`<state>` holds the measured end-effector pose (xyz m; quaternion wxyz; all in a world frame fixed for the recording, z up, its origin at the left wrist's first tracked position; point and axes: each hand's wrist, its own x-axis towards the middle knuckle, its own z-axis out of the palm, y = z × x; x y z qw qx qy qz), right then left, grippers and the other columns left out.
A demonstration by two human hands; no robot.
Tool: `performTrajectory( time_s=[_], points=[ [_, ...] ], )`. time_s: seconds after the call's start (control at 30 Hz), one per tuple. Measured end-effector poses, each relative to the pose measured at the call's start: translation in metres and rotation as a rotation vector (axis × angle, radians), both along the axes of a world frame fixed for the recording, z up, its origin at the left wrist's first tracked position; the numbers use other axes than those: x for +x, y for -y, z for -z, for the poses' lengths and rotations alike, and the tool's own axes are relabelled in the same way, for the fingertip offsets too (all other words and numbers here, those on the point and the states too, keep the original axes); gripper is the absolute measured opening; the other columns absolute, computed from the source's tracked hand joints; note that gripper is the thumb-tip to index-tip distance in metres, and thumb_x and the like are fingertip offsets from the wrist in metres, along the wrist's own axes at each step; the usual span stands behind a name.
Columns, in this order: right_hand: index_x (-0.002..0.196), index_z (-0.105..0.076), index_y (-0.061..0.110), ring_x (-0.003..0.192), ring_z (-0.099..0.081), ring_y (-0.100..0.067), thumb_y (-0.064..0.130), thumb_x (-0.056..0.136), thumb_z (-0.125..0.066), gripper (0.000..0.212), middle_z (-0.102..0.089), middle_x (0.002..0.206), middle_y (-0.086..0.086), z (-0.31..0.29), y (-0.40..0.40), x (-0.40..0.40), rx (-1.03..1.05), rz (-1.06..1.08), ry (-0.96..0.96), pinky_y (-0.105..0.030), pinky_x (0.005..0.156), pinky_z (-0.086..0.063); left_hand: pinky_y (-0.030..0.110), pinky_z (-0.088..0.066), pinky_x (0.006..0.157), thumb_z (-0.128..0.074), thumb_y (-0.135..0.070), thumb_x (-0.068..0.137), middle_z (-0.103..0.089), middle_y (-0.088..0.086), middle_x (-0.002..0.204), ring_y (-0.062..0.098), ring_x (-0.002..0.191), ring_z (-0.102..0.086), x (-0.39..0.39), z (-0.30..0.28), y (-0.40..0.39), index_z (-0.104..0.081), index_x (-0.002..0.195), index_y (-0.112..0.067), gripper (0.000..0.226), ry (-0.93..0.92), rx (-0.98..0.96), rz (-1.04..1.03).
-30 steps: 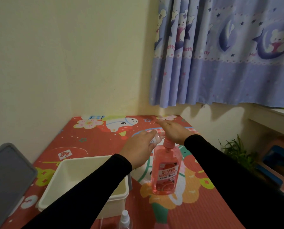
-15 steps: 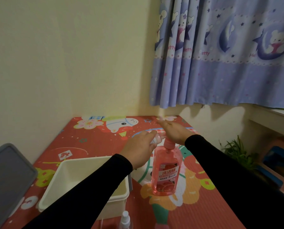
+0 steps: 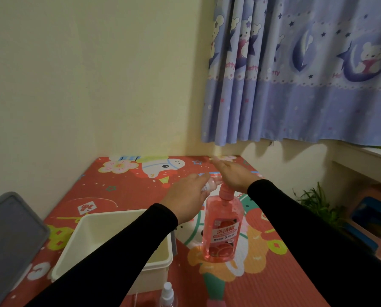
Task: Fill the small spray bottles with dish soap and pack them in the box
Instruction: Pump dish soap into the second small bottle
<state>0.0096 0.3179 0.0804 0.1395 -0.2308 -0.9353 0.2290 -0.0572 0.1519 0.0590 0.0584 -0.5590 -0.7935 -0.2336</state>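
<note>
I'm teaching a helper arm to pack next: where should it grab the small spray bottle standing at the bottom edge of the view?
Probably at the clear body just below the white spray head of the small spray bottle, fingers closing from the sides. It stands upright, with the white box close behind it, so approach from the near or right side.

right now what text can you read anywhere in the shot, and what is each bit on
"洗洁精" on the label of the pink dish soap bottle.
"3", in a line below it on the same label; the rest of that line is too small to read.
"etty", partly hidden in the folds, repeated on the blue curtain.
A red character on a white tag printed on the red mat: too blurred to read.
</note>
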Motion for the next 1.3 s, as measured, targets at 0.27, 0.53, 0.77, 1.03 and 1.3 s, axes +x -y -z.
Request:
performTrajectory(
  time_s=[0.27, 0.53, 0.77, 1.03, 1.3],
  points=[
    [0.145, -0.04, 0.017, 0.139, -0.036, -0.022, 0.05, 0.101, -0.016, 0.059, -0.04, 0.151, -0.008, -0.002, 0.002, 0.002, -0.025, 0.018, 0.018, -0.033, 0.112, -0.024, 0.034, -0.04, 0.091, -0.044, -0.028, 0.101, -0.052, 0.004, 0.126, 0.024, 0.116, -0.05, 0.0, -0.001, 0.001, -0.042, 0.137, -0.021, 0.037, 0.015, -0.007, 0.016],
    [0.144, -0.042, 0.019, 0.138, -0.038, -0.022, 0.048, 0.101, -0.016, 0.058, -0.042, 0.15, -0.007, 0.003, -0.004, -0.003, -0.02, 0.013, 0.013, -0.035, 0.113, -0.027, 0.035, -0.04, 0.096, -0.043, -0.029, 0.101, -0.05, 0.006, 0.134, 0.025, 0.121, -0.048, 0.001, -0.001, 0.002, -0.037, 0.143, -0.019, 0.043, 0.0, -0.001, -0.003],
    [0.145, -0.04, 0.018, 0.14, -0.035, -0.024, 0.048, 0.101, -0.016, 0.058, -0.039, 0.152, -0.008, 0.003, 0.0, 0.001, -0.024, 0.018, 0.044, -0.036, 0.114, -0.025, 0.034, -0.039, 0.097, -0.041, -0.029, 0.102, -0.048, 0.006, 0.136, 0.024, 0.123, -0.046, 0.001, 0.001, 0.002, -0.034, 0.145, -0.02, 0.045, 0.001, -0.034, -0.003],
    [0.144, -0.042, 0.017, 0.138, -0.038, -0.024, 0.045, 0.102, -0.017, 0.057, -0.04, 0.15, -0.01, -0.005, -0.002, 0.0, -0.005, 0.021, 0.009, -0.035, 0.112, -0.026, 0.035, -0.041, 0.093, -0.044, -0.03, 0.101, -0.052, 0.005, 0.13, 0.025, 0.118, -0.049, -0.002, -0.002, 0.0, -0.038, 0.142, -0.021, 0.042, 0.003, 0.006, 0.004],
    [0.146, -0.038, 0.021, 0.14, -0.035, -0.023, 0.049, 0.101, -0.014, 0.058, -0.038, 0.152, -0.007, 0.006, -0.001, 0.001, -0.025, 0.012, 0.037, -0.037, 0.115, -0.025, 0.031, -0.034, 0.101, -0.041, -0.029, 0.102, -0.045, 0.006, 0.141, 0.023, 0.128, -0.042, 0.003, 0.0, 0.004, -0.032, 0.146, -0.019, 0.046, 0.002, -0.043, 0.008]
  ],
)
